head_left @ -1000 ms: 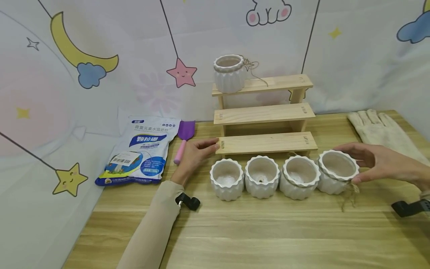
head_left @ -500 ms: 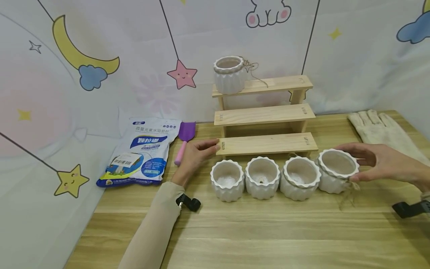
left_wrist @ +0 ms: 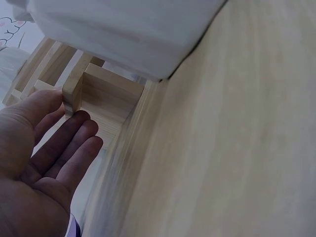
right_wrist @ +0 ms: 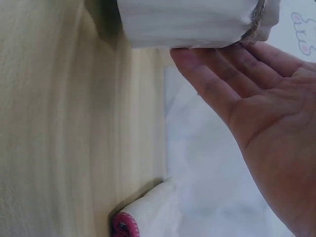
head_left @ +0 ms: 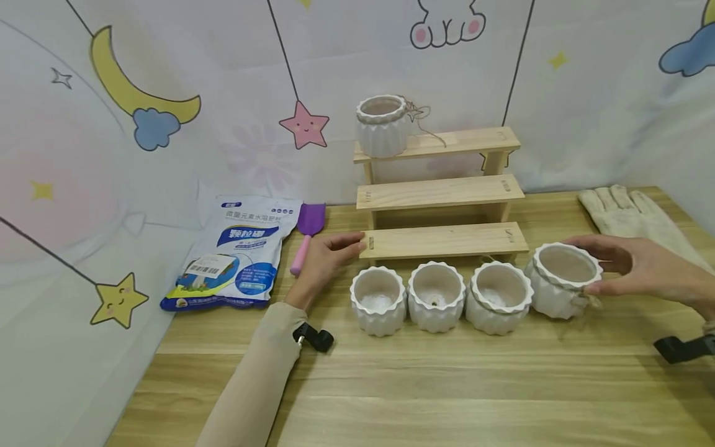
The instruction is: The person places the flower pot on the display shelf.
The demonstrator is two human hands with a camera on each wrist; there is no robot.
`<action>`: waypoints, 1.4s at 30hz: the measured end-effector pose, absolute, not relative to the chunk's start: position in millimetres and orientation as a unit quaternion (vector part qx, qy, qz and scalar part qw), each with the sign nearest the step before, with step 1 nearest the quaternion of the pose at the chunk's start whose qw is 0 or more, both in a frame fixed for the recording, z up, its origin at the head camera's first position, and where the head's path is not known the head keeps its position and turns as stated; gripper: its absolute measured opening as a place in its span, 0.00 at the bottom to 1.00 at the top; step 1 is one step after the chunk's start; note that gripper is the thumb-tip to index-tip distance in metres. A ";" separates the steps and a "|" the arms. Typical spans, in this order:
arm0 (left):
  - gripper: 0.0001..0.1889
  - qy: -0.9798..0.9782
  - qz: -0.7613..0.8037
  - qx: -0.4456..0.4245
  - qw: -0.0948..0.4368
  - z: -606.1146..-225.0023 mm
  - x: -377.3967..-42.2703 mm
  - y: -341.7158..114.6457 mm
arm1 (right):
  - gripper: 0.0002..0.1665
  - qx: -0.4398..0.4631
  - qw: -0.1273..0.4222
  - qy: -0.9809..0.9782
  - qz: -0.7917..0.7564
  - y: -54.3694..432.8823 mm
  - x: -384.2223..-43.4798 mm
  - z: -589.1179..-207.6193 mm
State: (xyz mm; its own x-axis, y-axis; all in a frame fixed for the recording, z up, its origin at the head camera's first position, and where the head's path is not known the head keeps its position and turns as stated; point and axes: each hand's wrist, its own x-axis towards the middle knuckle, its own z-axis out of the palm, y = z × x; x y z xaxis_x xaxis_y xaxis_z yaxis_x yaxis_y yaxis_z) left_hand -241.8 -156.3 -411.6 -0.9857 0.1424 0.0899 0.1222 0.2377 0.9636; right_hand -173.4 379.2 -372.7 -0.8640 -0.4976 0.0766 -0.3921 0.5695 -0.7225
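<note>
At the right end of a row of white fluted flower pots, my right hand (head_left: 642, 267) grips one flower pot (head_left: 561, 282) with twine round its neck. Thumb and fingers are on its right side; it tilts slightly and seems just off the table. Three more pots, the left one (head_left: 378, 302), the middle one (head_left: 436, 297) and the right one (head_left: 499, 298), stand upright on the table. My left hand (head_left: 326, 257) pinches the left end of the lowest board of a three-step wooden plant stand (head_left: 444, 239). Another twine-tied pot (head_left: 382, 127) is on its top step.
Left of the stand lie a white and blue fertilizer bag (head_left: 234, 248) and a purple trowel (head_left: 310, 217) with a pink handle. A cream work glove (head_left: 637, 214) rests at the back right. Behind the wooden table (head_left: 436, 391) hangs a printed cloth (head_left: 234, 56).
The right hand's pot has shifted slightly up and to the right, apart from its neighbour at the rim. My left hand stays at the stand's lowest board.
</note>
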 end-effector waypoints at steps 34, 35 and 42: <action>0.16 0.784 0.615 0.080 0.005 -412.4 -242.4 -158.0 | 0.43 -0.176 0.012 0.921 -0.348 342.6 -204.3 -310.0; 0.16 0.784 0.615 0.080 0.006 -412.4 -242.5 -157.9 | 0.44 -0.174 0.015 0.921 -0.347 340.4 -205.7 -307.9; 0.16 0.785 0.615 0.079 0.008 -413.1 -243.2 -156.5 | 0.44 -0.182 0.023 0.911 -0.368 326.4 -218.4 -294.6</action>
State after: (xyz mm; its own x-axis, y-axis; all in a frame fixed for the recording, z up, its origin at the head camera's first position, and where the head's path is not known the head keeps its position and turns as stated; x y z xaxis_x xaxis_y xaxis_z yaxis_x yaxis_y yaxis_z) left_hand -243.2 -156.5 -413.1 -0.9874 0.1342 0.0843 0.1141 0.2321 0.9660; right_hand -218.4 326.4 -294.6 -0.9328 -0.3482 0.0928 -0.3150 0.6626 -0.6796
